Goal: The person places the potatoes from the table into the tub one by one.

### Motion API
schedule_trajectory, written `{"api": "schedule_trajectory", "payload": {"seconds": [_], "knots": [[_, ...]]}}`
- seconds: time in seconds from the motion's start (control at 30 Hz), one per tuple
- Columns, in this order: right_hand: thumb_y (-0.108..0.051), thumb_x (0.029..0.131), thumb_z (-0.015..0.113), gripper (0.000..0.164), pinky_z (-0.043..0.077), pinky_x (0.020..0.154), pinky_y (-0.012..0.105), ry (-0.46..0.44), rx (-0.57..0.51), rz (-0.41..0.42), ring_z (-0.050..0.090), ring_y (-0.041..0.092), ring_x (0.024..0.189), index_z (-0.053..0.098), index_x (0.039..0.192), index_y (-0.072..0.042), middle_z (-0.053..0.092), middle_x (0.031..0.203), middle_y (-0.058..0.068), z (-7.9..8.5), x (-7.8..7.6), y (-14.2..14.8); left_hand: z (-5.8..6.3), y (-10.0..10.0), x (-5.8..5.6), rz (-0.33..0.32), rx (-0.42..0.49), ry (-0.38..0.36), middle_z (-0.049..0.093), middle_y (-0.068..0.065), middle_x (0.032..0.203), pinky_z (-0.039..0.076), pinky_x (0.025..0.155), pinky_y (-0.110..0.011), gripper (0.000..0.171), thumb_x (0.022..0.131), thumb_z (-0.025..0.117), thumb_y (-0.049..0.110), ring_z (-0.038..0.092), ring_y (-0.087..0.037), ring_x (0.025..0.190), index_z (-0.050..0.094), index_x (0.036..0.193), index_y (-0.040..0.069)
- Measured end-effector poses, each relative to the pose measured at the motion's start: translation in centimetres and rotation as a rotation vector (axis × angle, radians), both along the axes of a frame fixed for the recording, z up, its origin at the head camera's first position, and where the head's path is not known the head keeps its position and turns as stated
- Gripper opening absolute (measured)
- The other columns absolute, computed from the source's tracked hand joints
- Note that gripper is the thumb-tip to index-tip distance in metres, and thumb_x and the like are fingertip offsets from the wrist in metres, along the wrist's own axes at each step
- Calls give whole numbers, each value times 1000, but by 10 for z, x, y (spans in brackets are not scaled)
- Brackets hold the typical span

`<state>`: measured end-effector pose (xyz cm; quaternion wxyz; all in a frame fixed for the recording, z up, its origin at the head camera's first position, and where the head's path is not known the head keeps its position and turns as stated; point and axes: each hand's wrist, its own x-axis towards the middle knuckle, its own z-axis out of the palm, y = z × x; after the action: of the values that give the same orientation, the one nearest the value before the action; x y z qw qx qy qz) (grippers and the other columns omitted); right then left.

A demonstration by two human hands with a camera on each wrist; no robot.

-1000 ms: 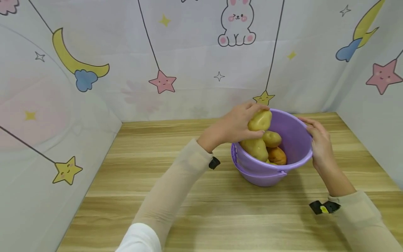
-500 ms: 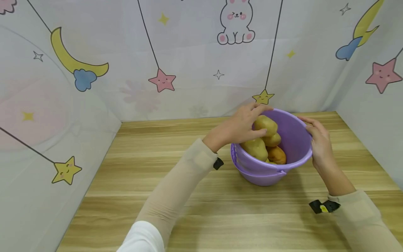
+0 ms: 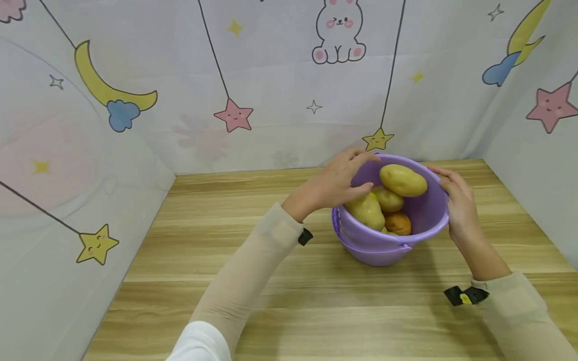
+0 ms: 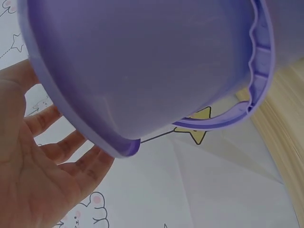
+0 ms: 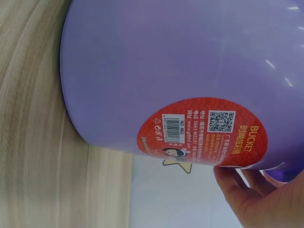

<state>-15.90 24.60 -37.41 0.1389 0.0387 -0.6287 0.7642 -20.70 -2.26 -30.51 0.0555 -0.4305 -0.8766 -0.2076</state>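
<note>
In the head view, a purple bucket (image 3: 375, 255) stands on the right half of the table. My right hand (image 3: 461, 203) grips its right rim, with the thumb over the edge. My left hand (image 3: 336, 183) is at the left rim, thumb and fingers spread, holding nothing; in the left wrist view its fingers (image 4: 92, 166) lie just beyond the rim. Inside the bucket, a yellow potato (image 3: 403, 180) lies highest, against the far wall. Below it are a smaller potato (image 3: 388, 199), a larger yellow potato-like piece (image 3: 368, 213) and an orange-brown rounded piece (image 3: 398, 223).
The bucket's purple handle (image 4: 259, 76) hangs down its left side. A red oval label (image 5: 204, 133) is on its outer wall. White cloth (image 3: 280, 90) printed with stars, moons and a rabbit encloses the wood-grain table (image 3: 217, 250) behind and at the sides.
My left hand has let go of the potato, which moved right and now lies inside the bucket. The left hand has drawn slightly back to the left. My right hand keeps its grip.
</note>
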Motion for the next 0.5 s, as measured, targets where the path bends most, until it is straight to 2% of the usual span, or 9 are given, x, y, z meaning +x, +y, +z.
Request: {"api": "schedule_trajectory", "payload": {"seconds": [0.3,0.5], "knots": [[-6,104,43,33,52,74,16,-21,-31,20,63,7,90,71,120,-10,66,108,-4,1,1,1,-2,-12,1,21,27,-20,45,-7,144,32,110,-30,51,100,60,32,40,-21,133,45,145,16],[-8,105,43,32,52,75,16,-49,-27,51,61,7,93,70,122,-12,64,112,-6,3,1,3,-3,-23,2,48,23,-23,47,-10,143,37,107,-34,52,100,59,35,43,-23,130,45,146,14]]}}
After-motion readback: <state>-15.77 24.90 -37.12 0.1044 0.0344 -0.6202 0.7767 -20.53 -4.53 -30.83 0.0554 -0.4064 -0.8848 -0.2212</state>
